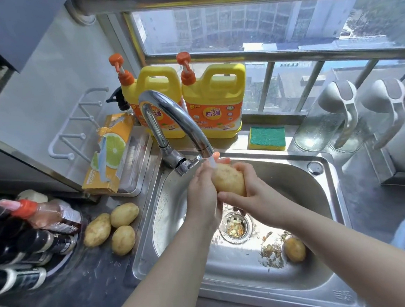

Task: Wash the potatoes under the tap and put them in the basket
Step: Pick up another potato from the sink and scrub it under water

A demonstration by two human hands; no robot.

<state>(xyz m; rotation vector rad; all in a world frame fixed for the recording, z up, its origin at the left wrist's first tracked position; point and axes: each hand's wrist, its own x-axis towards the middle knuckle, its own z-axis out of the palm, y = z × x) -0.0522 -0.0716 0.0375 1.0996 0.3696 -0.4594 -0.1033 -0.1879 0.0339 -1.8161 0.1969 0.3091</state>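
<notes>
I hold one large potato (pixel 228 180) over the steel sink (pixel 323 219), right below the spout of the chrome tap (pixel 169 117), where water runs onto it. My left hand (pixel 201 194) grips its left side and my right hand (pixel 253 193) curls round its right side and underside. Another potato (pixel 294 249) lies on the sink floor at the right, beside some peel scraps. Three more potatoes (pixel 115 229) sit on the dark counter left of the sink. No basket shows in this view.
Two yellow detergent jugs (pixel 213 99) stand behind the tap, with a green-and-yellow sponge (pixel 267 138) to their right. An orange box (pixel 109 155) lies at the back left. Bottles (pixel 26 235) crowd the left counter. Two glass jugs (pixel 339 116) stand at the right.
</notes>
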